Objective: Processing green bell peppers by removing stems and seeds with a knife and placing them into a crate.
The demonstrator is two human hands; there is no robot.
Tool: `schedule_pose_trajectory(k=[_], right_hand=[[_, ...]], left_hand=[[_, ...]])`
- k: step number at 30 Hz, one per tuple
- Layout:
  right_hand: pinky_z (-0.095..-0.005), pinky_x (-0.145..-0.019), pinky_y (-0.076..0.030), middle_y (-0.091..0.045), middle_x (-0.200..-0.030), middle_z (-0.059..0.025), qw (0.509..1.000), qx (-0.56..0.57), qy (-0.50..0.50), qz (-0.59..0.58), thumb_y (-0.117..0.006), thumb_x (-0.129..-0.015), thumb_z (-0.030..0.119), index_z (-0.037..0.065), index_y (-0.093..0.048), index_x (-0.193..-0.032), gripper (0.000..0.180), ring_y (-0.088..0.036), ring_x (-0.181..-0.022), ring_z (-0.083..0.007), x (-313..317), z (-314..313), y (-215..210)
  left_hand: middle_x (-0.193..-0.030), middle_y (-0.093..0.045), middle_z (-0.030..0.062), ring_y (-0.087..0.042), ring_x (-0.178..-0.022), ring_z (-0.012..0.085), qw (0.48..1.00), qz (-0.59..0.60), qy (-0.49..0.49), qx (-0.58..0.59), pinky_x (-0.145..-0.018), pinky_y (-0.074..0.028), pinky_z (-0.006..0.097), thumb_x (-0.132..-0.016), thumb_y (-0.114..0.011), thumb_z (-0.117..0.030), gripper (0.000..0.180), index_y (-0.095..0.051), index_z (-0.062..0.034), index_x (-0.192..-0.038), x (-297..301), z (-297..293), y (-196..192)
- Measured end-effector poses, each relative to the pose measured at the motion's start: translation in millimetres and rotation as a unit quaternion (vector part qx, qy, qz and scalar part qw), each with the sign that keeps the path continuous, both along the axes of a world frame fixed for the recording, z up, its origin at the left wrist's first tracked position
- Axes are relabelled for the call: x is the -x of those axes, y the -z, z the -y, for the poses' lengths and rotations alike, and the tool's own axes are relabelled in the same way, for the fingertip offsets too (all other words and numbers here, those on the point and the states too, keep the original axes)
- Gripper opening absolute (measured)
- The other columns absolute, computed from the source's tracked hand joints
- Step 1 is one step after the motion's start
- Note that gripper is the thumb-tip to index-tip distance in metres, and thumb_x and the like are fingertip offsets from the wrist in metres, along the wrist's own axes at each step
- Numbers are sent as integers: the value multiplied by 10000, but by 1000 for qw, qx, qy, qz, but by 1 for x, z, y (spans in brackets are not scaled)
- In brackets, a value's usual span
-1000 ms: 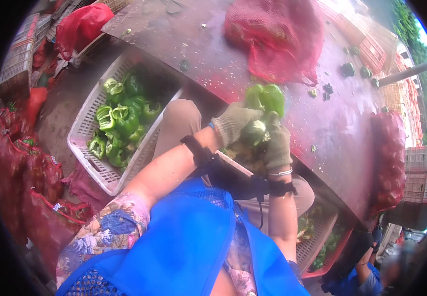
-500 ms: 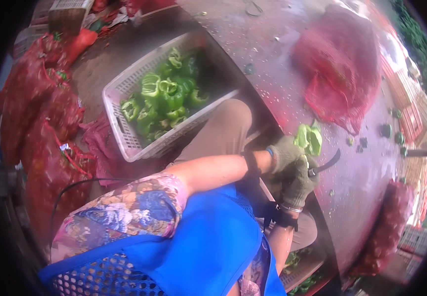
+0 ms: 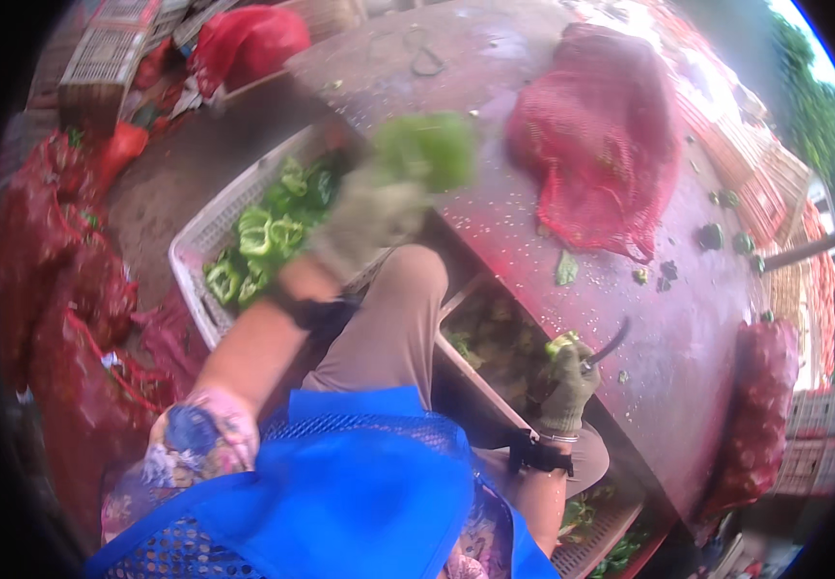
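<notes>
Right hand point(image 3: 570, 384), gloved, low at the near table point(image 3: 688, 338) edge, clenched on a dark curved knife point(image 3: 608, 344) and a small green pepper scrap point(image 3: 560, 344). Left hand point(image 3: 371, 220), gloved and motion-blurred, is raised over the white basket point(image 3: 207, 232), grasping a green pepper point(image 3: 427, 150). Basket sits left of the knee, part-filled with cut green peppers point(image 3: 265, 241). Farther out on the table: red mesh sack point(image 3: 596, 145), loose pepper bits near it. More red sacks point(image 3: 41, 251) on the ground, left.

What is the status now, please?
Gloved left hand holds blurred green pepper above white plastic basket. Gloved right hand grips dark knife.
</notes>
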State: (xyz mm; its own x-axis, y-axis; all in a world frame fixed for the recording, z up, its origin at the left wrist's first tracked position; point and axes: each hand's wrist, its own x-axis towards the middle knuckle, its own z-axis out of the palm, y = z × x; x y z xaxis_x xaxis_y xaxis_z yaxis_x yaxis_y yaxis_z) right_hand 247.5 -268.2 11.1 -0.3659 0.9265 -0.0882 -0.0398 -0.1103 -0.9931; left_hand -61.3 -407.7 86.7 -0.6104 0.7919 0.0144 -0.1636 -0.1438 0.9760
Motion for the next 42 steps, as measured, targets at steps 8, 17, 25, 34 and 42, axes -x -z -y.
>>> schedule_pose_trajectory(k=[8,17,25,34,42], right_hand=[[-243,-559,-500,-668,-788,-94,977,57,-157,134,-736,-808,195,-49,-626,-1057,365,-629,-633,-128,-13,-59,-23],[-224,-459,-443,-650,-741,-105,988,134,70,29,-652,-863,121,-89,-605,-1093,315,-554,-495,-101,-14,-66,-25],[-221,-351,-410,-593,-727,-89,962,202,183,-14,-571,-920,132,-52,-548,-1145,291,-501,-415,-95,-43,-74,-34],[-239,-453,-467,-631,-771,-100,963,218,156,-26,-636,-874,123,-68,-577,-1121,318,-553,-503,-104,-41,-68,-32],[-217,-443,-421,-615,-696,-54,978,176,109,-11,-670,-855,129,-44,-569,-1153,359,-548,-524,-86,-22,-64,-20]], left_hand=[[-1011,-650,179,-604,-984,356,777,-552,-63,296,-895,-474,426,-831,-577,-217,304,-617,-28,-1066,50,5,30],[-1019,-638,292,-636,-947,410,776,-505,251,283,-854,-488,472,-828,-468,-105,457,-490,1,-1272,-35,-322,68],[-1041,-675,194,-656,-964,340,637,-690,133,318,-833,-508,441,-825,-577,-206,337,-661,-57,-1116,-8,-451,54],[-1080,-679,139,-660,-936,321,612,-706,194,300,-816,-523,416,-709,-680,-276,342,-717,-129,-1015,-6,-414,38],[-1237,-554,177,-582,-1079,351,675,-657,253,222,-911,-487,403,-621,-696,-97,761,-491,-162,-1351,-52,-272,60]])
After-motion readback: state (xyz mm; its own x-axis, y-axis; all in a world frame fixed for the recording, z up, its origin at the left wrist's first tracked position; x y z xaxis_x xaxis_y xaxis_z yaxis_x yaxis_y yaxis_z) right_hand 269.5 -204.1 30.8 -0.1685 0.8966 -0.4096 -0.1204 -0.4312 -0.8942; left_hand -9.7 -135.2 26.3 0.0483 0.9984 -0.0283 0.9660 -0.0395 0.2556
